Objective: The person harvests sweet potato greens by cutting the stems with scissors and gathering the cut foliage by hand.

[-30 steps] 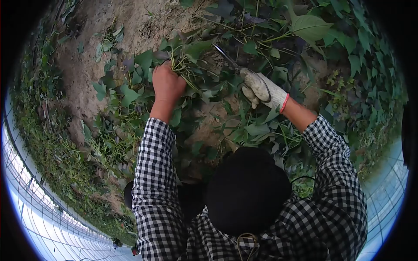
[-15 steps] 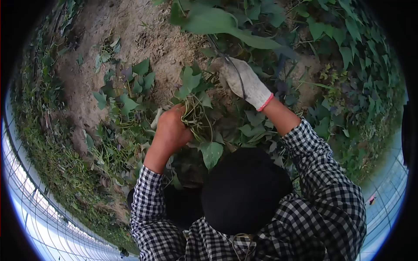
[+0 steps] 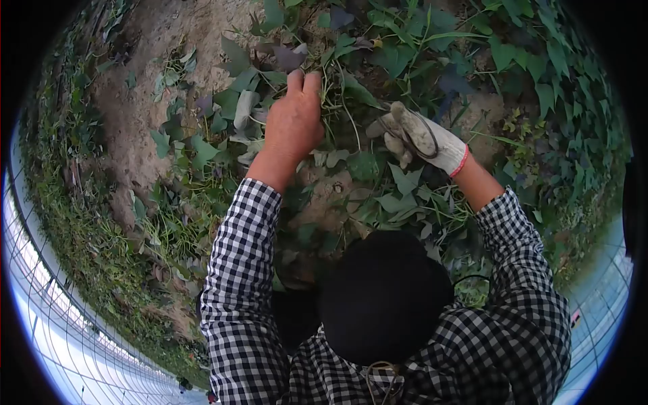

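Note:
My left hand (image 3: 293,128) is bare and reaches into the leafy vines (image 3: 329,91), its bent fingers closed among the stems. Their tips are partly hidden by leaves. A pale, cloth-like thing (image 3: 246,108) sticks out beside that hand. My right hand (image 3: 412,135) wears a whitish, soiled glove with a pink cuff. Its fingers are partly curled, and a thin dark strand (image 3: 432,135) loops across the glove. Between the two hands hang thin stems and a broad green leaf (image 3: 363,165).
Bare brown soil (image 3: 162,34) runs along the upper left. Dense vines (image 3: 540,88) cover the right side, and more foliage (image 3: 88,236) lies at left. My black cap (image 3: 388,297) and checked sleeves (image 3: 243,250) fill the lower middle. A gridded, pale wall curves round the lower edges.
My left hand has moved forward, away from my body, and the bunch of stems it held no longer shows there. My gloved right hand has shifted right and turned. The large leaf overhead has gone.

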`<act>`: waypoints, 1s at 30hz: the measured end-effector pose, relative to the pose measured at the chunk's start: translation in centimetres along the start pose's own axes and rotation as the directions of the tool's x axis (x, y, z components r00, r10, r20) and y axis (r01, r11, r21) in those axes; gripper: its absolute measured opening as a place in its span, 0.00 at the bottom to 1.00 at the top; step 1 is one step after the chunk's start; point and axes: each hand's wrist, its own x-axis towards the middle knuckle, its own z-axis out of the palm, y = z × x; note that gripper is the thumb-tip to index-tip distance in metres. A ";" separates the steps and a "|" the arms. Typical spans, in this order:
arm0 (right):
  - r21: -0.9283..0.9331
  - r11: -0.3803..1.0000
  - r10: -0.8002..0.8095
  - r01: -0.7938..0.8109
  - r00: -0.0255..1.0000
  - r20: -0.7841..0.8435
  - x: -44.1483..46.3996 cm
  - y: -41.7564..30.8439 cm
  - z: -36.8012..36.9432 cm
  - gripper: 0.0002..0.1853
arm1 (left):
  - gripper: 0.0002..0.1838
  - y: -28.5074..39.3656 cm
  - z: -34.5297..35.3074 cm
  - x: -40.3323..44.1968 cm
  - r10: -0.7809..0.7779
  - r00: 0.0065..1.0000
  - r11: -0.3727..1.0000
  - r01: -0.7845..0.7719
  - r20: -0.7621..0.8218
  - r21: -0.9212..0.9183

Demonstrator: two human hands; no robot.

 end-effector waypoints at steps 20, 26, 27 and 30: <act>0.093 0.992 -0.079 0.090 0.991 -0.112 5.7 -1.5 -2.3 0.23 | 0.30 -2.9 4.4 6.5 -0.194 0.981 0.981 0.193 0.009 0.033; -0.914 0.359 -0.454 0.191 0.891 0.008 5.3 0.9 -4.8 0.16 | 0.24 -2.8 3.4 6.0 -0.254 0.967 0.965 0.255 -0.015 0.064; -0.965 0.107 -0.650 0.239 0.751 0.114 5.5 3.8 -6.7 0.17 | 0.23 -2.5 2.5 5.5 -0.280 0.960 0.959 0.281 -0.026 0.044; -0.963 0.238 -0.273 -0.125 0.943 -0.190 3.2 1.2 -4.5 0.20 | 0.22 -2.7 -0.1 3.2 -0.390 0.915 0.921 0.389 -0.106 -0.031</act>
